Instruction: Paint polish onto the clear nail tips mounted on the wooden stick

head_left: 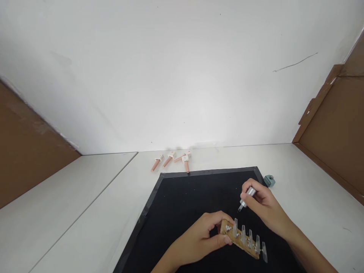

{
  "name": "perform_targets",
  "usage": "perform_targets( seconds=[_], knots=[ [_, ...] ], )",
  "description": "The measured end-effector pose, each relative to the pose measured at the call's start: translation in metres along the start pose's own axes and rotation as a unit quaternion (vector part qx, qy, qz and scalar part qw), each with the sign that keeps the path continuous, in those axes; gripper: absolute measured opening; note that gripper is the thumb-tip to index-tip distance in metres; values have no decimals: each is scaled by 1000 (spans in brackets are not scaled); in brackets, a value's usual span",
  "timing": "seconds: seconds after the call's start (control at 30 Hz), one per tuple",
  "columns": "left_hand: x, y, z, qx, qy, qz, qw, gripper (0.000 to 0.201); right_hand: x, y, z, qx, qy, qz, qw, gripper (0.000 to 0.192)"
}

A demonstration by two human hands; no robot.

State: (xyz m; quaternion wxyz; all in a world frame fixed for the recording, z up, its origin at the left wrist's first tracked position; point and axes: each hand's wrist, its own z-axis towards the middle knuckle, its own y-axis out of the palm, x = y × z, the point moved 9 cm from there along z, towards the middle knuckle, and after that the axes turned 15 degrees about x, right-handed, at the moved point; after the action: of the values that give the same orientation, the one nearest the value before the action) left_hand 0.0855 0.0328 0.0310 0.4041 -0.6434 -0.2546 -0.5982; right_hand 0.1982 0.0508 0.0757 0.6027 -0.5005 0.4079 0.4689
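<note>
My left hand (202, 236) grips one end of a small wooden strip (239, 239) that carries several clear false nail tips standing in a row on metal clips. My right hand (263, 207) holds a small silver-capped brush applicator (247, 198) just above the strip, its tip pointing down and left towards the nearest nail tip. Both hands hover over a black mat (187, 201).
Several pink nail polish bottles (172, 159) with white labels lie on the white table (309, 189) behind the mat. A small teal object (269, 180) sits at the mat's far right corner. Brown cardboard panels (335, 136) stand at both sides, with a white wall behind.
</note>
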Motion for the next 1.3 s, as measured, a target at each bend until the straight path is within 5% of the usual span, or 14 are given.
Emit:
perform_targets(
  seconds=[0.2, 0.4, 0.6, 0.8, 1.0, 1.2, 1.3],
  knots=[
    [1, -1, 2, -2, -5, -6, 1000, 32, -7, 13, -7, -75, -12, 16, 997, 19],
    [1, 0, 0, -1, -5, -1, 1000, 33, -1, 0, 2, 2, -2, -6, 1000, 23],
    [4, -1, 2, 0, 2, 0, 1000, 35, -8, 11, -4, -64, -31, 1, 998, 26],
    [1, -1, -1, 3, 2, -1, 1000, 38, -4, -5, 3, 30, -26, -3, 999, 26],
    [4, -1, 3, 3, 3, 8, 1000, 39, -9, 10, -5, -60, -31, 5, 998, 22],
    [1, -4, -3, 17, 40, 49, 998, 36, -2, -11, 4, 60, -34, -15, 998, 28],
    [9, -8, -6, 46, 95, 122, 987, 31, -4, -12, 3, 66, -49, 28, 996, 31]
  ],
)
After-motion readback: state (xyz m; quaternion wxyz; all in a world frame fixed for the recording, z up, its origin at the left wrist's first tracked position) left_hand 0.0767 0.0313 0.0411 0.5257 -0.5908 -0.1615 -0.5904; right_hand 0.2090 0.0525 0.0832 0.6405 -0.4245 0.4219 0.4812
